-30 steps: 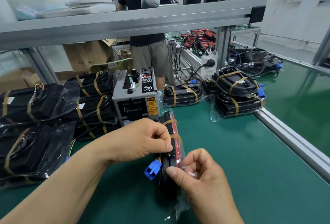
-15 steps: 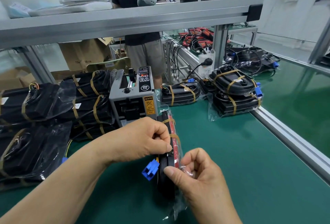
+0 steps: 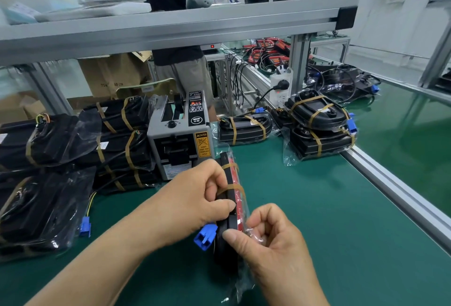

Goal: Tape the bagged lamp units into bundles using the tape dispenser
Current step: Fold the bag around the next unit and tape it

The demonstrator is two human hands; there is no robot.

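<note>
Stacks of taped black lamp bundles (image 3: 117, 149) fill the frame's left; your left hand (image 3: 192, 198) and right hand (image 3: 275, 242) pinch a twice-banded black-and-red unit (image 3: 234, 193), likely nearly done.

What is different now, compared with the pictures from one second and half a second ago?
Nothing visibly moved. The left hand still grips the bagged lamp unit, which stands on its edge, and the right hand still pinches its plastic at the near end. The tape dispenser stays behind them.
</note>
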